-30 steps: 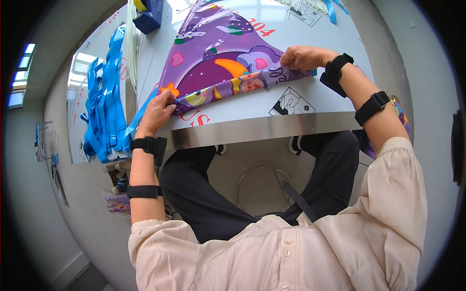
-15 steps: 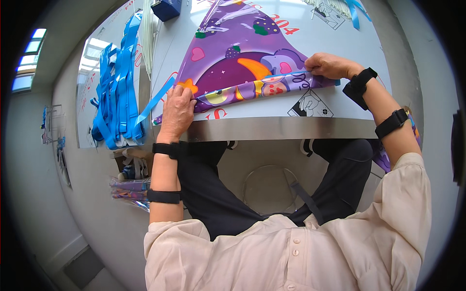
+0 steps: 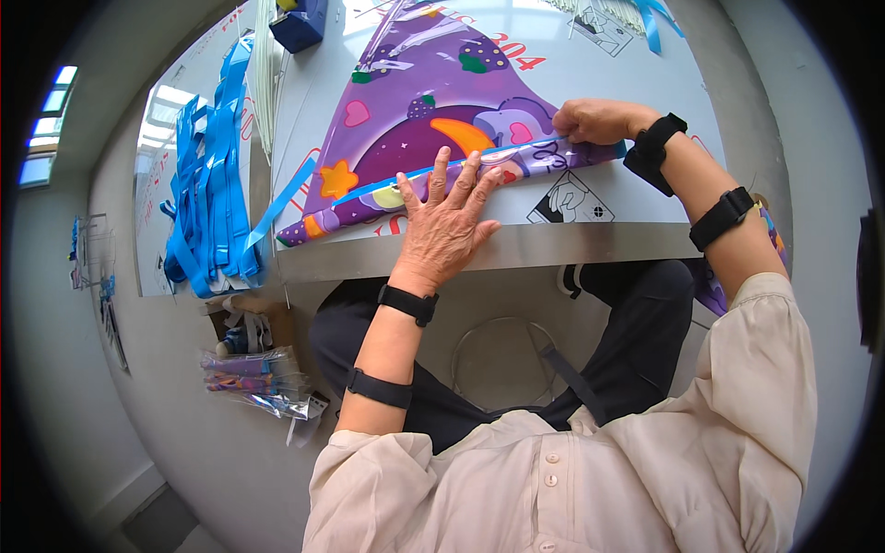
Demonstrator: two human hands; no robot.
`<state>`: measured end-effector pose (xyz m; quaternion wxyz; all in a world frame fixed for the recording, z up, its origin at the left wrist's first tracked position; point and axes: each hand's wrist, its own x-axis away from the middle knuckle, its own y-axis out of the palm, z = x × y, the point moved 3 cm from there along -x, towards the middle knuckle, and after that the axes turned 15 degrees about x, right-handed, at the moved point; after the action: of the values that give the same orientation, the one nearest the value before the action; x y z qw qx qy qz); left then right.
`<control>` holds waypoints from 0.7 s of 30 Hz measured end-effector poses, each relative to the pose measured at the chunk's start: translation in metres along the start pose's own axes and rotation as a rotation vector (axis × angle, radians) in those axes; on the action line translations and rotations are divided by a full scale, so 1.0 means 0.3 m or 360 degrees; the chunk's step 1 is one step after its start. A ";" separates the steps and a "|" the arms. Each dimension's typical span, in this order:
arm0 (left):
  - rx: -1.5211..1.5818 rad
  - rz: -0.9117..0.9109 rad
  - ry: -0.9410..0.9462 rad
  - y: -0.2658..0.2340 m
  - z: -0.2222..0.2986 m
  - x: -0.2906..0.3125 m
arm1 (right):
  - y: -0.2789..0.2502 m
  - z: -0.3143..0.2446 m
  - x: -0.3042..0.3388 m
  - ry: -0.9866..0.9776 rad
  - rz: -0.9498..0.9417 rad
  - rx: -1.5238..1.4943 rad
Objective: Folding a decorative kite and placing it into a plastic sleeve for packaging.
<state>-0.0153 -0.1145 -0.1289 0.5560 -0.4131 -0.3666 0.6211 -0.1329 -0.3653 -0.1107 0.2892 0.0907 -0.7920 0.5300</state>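
Note:
A glossy purple kite [image 3: 406, 69], triangular and printed with hearts, berries and an orange moon, lies on the table with its near edge folded over into a long strip. A blue border shows along the fold. My left hand [image 3: 446, 221] is open, its spread fingers resting flat on the middle of the folded strip. At the strip's right end, my right hand [image 3: 599, 124] is closed, thumb and fingers pinching the kite's edge. From the strip's left part, a blue ribbon [image 3: 284, 203] runs toward a pile of blue ribbons.
The pile of blue ribbons [image 3: 221, 175] lies at the table's left. Thin white rods [image 3: 265, 83] lie beside it, and a dark blue tape dispenser [image 3: 300, 26] stands at the far side. More rods [image 3: 608, 14] are at the far right. Wrapped packages [image 3: 249, 373] sit below the table's left side.
My left hand has moved right from the left end of the fold to its middle, its fingers now spread. My right hand still pinches the right end.

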 end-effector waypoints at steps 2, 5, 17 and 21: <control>-0.0001 -0.0095 -0.0157 0.019 0.004 -0.018 | 0.000 -0.001 -0.003 0.0012 -0.0020 -0.0012; -0.0005 -0.0106 -0.0225 0.030 0.005 -0.023 | -0.001 0.001 0.009 0.0037 -0.0056 -0.0013; -0.0022 -0.0053 -0.0279 0.038 0.014 -0.030 | 0.065 0.130 0.123 0.0351 0.0506 -0.0902; 0.0011 -0.0022 -0.0291 0.043 0.016 -0.030 | 0.109 0.116 0.146 0.0417 0.0825 -0.1016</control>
<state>-0.0243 -0.1248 -0.1378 0.5261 -0.3501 -0.4164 0.6536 -0.1960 -0.3756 -0.1216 0.2583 -0.2733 -0.8694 0.3205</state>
